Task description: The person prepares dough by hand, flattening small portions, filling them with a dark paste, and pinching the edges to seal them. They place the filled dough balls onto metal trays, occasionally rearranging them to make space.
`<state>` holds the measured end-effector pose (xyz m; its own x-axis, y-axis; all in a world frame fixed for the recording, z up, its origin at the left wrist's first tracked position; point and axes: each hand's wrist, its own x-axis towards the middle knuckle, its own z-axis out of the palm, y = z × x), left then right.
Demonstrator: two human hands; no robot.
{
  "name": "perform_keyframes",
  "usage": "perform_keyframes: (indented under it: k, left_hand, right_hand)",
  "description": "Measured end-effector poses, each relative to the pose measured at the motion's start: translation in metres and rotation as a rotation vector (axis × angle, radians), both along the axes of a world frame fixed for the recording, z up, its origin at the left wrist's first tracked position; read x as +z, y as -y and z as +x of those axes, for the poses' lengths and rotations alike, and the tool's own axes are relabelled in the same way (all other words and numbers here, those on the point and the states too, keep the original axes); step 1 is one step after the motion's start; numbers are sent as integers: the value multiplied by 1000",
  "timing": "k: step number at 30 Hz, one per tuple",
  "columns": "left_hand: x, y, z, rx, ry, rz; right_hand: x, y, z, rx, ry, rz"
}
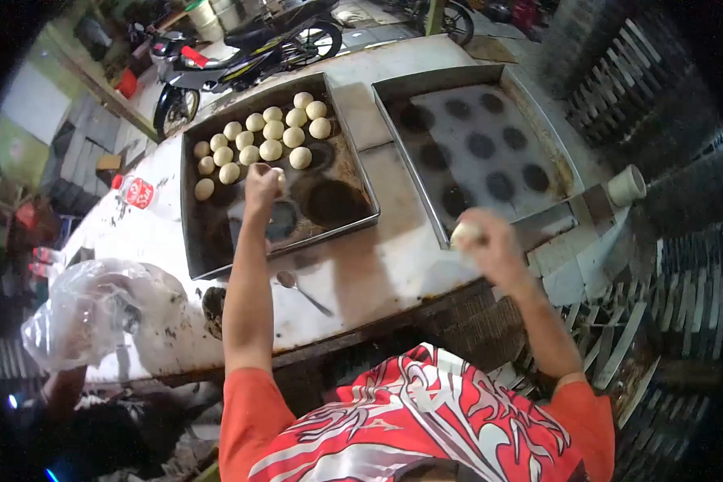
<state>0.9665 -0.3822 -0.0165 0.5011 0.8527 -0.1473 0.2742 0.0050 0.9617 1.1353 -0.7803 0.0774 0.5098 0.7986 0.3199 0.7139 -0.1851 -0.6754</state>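
Several pale dough balls [271, 150] sit in uneven rows in the far part of the left metal tray [361, 181]. Over that tray is my left hand [260, 189], its fingers closed on a pale dough ball [280, 180] that shows partly at the fingertips. My right hand [496, 247], slightly blurred, is by the near edge of the right metal tray [435, 197]. A dough ball [465, 234] is in its closed fingers. Dark round marks spot the floor of the right tray, and no balls show in it.
A spoon [305, 292] lies on the white table [386, 281] before the left tray. A clear plastic bag [96, 309] is at the left, by another person's arm [64, 386]. Around stand a red-labelled bottle [135, 192], a white cup [627, 185] and a motorbike [249, 56].
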Motion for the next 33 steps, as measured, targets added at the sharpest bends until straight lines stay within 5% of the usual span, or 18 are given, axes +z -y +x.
perform_keyframes:
  k: [4, 6, 8, 10, 12, 14, 16, 18, 20, 22, 24, 25, 26, 28, 30, 33]
  left_hand:
    - [80, 122, -45, 98, 657, -329]
    - [72, 162, -91, 143, 750, -575]
    - [63, 216, -129, 302, 673, -550]
    - [45, 257, -162, 134, 970, -694]
    - [40, 295, -168, 360, 969, -845]
    - [24, 310, -170, 353, 790, -787]
    - [25, 303, -173, 346, 664, -782]
    - [22, 286, -190, 321, 743, -732]
    - [27, 266, -207, 327, 847, -703]
    - [13, 254, -222, 282, 502, -433]
    - [18, 260, -249, 44, 527, -414]
    - [20, 267, -264, 156, 505, -410]
    - [17, 263, -287, 153, 524, -407]
    - [9, 253, -352, 189, 999, -841]
    - [10, 255, -400, 273, 977, -873]
    - [-4, 256, -421, 396, 755, -850]
  right_hand:
    - [-16, -39, 78, -287, 67, 50]
    - [-47, -46, 99, 8, -2, -455]
    - [-71, -48, 120, -74, 16, -471]
    - [-76, -55, 141, -259, -295, -207]
    - [-76, -59, 129, -217, -347, -222]
    - [-77, -63, 99, -127, -77, -569]
    - [-74, -67, 72, -204, -208, -150]
    - [-42, -76, 12, -142, -18, -21]
    - [-46, -91, -84, 205, -429, 240]
    - [-44, -121, -198, 410, -339, 276]
    - [-72, -161, -281, 428, -486, 162]
    - [-73, -180, -307, 374, -587, 107]
    - [-73, -201, -324, 323, -682, 65]
    - [-84, -217, -336, 276, -530, -11]
    - [-103, -228, -341, 216, -379, -99]
    - [-115, -235, -340, 333, -851, -99]
